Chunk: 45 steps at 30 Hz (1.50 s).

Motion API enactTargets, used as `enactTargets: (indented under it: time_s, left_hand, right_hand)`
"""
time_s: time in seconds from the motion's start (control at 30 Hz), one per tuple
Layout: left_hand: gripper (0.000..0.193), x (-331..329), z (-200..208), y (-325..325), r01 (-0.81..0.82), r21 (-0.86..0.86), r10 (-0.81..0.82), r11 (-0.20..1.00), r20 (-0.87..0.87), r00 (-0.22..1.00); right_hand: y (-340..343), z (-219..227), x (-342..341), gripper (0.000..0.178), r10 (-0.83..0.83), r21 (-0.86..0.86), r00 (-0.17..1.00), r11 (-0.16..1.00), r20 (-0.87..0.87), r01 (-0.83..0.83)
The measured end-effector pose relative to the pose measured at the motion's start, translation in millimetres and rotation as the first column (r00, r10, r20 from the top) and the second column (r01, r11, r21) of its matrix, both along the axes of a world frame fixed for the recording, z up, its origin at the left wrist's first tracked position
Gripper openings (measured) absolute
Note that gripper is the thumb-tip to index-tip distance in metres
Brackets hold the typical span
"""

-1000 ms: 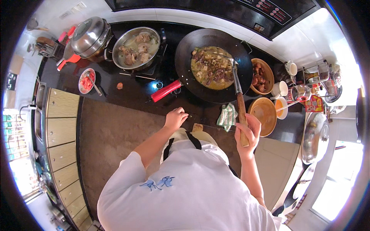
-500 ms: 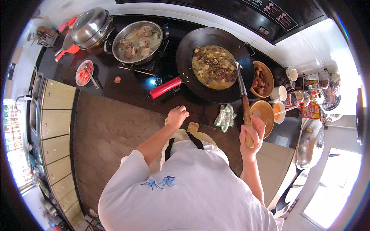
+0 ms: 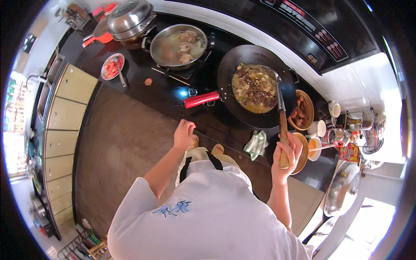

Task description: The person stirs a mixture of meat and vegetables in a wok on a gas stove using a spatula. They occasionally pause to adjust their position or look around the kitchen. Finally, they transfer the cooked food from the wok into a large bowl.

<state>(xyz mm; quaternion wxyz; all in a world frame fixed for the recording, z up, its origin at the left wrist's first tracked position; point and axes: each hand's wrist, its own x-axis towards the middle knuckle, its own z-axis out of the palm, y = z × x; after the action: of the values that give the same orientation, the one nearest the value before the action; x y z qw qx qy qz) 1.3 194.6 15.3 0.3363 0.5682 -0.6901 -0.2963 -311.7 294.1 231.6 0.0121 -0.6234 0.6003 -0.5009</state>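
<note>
My right hand [image 3: 287,158] is wrapped round the wooden handle of a wok spatula [image 3: 283,125]. Its metal end reaches over the right side of a dark wok [image 3: 227,84] and dips into a brownish stew [image 3: 255,89] with chunks of meat. The wok's red handle [image 3: 202,99] points left toward me, with no hand on it. My left hand [image 3: 184,134] hangs in the air before the counter edge, below that handle. Its fingers are curled in, and nothing shows in them. A green-and-white striped cloth [image 3: 256,144] lies at the counter edge left of my right hand.
Left of the wok, a steel pan [image 3: 178,45] holds meat pieces in broth. A plate of red food [image 3: 112,66] and a lidded steel pot [image 3: 130,19] stand farther left. To the right are a bowl of browned meat [image 3: 302,110], a white mug [image 3: 317,127] and a large steel lid [image 3: 342,190].
The whole view has turned a little, so the counter things appear shifted right. My left hand has moved left relative to the wok handle. The right hand keeps its grip on the wok spatula.
</note>
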Motion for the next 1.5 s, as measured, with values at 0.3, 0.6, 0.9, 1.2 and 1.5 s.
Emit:
enactTargets:
  time_s: [0.3, 0.6, 0.9, 1.2, 1.5]
  left_hand:
    - [0.018, 79, 7, -17, -0.305, 0.439, 0.475, 0.845, -0.354, 0.806]
    - [0.016, 118, 7, -12, -0.458, 0.412, 0.615, 0.787, -0.471, 0.633]
    - [0.018, 117, 11, -17, -0.49, 0.469, 0.675, 0.735, -0.436, 0.595]
    - [0.033, 84, 25, -42, -0.239, 0.207, 0.314, 0.949, -0.515, 0.798]
    - [0.02, 10, 143, -68, -0.03, -0.308, -0.001, 0.951, -0.102, 0.995]
  right_hand:
    - [-28, 10, 13, 0.011, 0.07, -0.022, 0.997, 0.997, 0.038, -0.069]
    - [-39, 11, 13, 0.011, 0.098, 0.004, 0.994, 0.995, 0.044, -0.098]
    - [-44, 9, 22, 0.012, 0.111, 0.004, 0.992, 0.994, 0.067, -0.111]
    - [-53, 10, 20, 0.022, 0.061, 0.069, 0.987, 0.996, -0.147, -0.052]
    - [-74, -29, 4, 0.028, 0.153, 0.173, 0.982, 0.976, -0.11, -0.133]
